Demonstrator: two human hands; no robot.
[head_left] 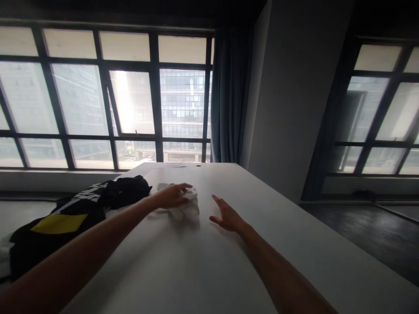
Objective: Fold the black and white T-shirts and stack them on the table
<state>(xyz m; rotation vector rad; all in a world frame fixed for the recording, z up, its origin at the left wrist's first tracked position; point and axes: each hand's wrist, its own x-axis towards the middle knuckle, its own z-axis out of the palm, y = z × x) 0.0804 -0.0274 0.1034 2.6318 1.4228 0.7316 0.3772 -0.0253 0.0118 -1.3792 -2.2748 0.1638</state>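
My left hand [170, 196] reaches out over the white table [203, 261] and rests on a small white cloth [186, 207], with fingers closing over its top. My right hand [226, 215] lies flat on the table just right of the cloth, fingers spread and holding nothing. Left of the cloth sits a pile of black clothing [81, 209] with white lettering and a yellow patch.
Large dark-framed windows [104, 100] run behind the table, with a blue curtain [229, 96] and a white pillar [294, 96] to the right. A few small flat items [178, 165] lie at the table's far end. Dark floor [369, 231] lies right of the table.
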